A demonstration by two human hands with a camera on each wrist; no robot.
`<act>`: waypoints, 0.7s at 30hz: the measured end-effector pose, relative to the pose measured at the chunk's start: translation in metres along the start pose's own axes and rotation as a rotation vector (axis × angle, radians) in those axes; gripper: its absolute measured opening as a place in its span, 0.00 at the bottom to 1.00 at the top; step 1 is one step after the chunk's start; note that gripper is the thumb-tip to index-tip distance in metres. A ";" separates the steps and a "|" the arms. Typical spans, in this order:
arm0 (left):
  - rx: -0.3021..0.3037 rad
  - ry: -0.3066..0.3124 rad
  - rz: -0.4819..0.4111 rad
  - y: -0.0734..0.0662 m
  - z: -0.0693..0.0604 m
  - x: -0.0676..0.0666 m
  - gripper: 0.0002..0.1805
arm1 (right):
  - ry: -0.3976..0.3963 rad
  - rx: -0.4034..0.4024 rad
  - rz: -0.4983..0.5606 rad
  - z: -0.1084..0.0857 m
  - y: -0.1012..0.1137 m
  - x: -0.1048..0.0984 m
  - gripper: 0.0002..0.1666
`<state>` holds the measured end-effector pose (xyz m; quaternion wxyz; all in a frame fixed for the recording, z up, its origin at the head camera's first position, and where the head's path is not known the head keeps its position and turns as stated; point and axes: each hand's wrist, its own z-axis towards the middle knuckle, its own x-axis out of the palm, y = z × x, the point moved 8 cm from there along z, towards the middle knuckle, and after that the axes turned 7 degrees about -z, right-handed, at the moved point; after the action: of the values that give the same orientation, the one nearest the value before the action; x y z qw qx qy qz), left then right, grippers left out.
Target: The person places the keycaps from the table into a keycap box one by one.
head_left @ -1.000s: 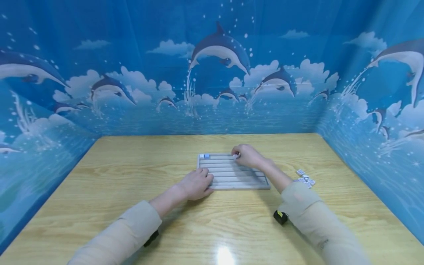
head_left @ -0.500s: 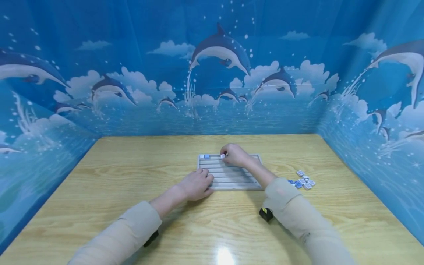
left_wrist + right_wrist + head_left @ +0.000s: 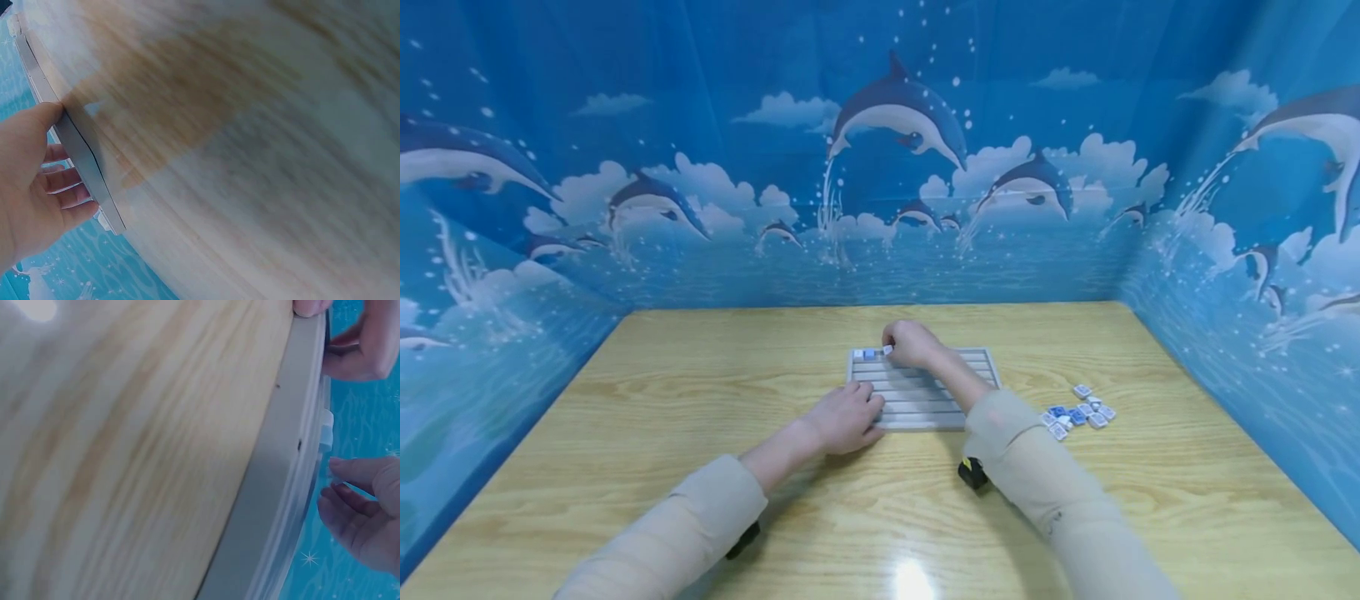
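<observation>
A grey slatted tray [image 3: 917, 396] lies on the table; a white tile [image 3: 858, 355] and a blue tile [image 3: 869, 354] sit at its far left corner. The left hand [image 3: 846, 418] holds the tray's left side near the front corner; in the left wrist view the left hand [image 3: 44, 181] has its thumb on one side of the tray's edge and its fingers on the other. Just right of the blue tile, the right hand [image 3: 913, 344] pinches a white tile [image 3: 888, 350] over the far row. The right wrist view shows the right hand [image 3: 365, 509] with thumb and fingertips together.
To the right of the tray lies a loose group of several white and blue tiles [image 3: 1078, 415] on the wooden table [image 3: 700, 358]. A blue curtain [image 3: 737, 275] with dolphins stands behind the table and along both sides.
The right hand has moved left along the tray's far row with the white tile, close to the two tiles there. More loose tiles show beside the right forearm. The left hand has stayed put.
</observation>
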<state>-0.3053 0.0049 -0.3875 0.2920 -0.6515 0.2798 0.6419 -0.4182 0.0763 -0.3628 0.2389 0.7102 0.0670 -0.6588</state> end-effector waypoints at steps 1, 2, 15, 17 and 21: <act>0.000 -0.001 0.006 0.000 0.000 0.000 0.16 | 0.000 0.001 -0.012 0.002 0.001 0.001 0.07; 0.002 -0.002 0.011 0.000 0.000 -0.001 0.16 | -0.001 0.002 -0.024 0.003 0.002 0.001 0.07; 0.004 -0.004 0.010 -0.001 0.000 0.000 0.17 | -0.008 -0.001 -0.108 0.013 0.006 0.012 0.03; 0.002 -0.001 0.011 -0.001 0.000 0.000 0.17 | -0.006 0.000 -0.114 0.014 0.006 0.012 0.03; 0.004 0.002 0.025 -0.002 -0.001 -0.001 0.16 | 0.007 0.003 -0.126 0.016 0.007 0.012 0.05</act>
<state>-0.3037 0.0054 -0.3865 0.2851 -0.6480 0.2897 0.6442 -0.4279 0.0609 -0.3734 0.1959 0.7072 0.1115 -0.6701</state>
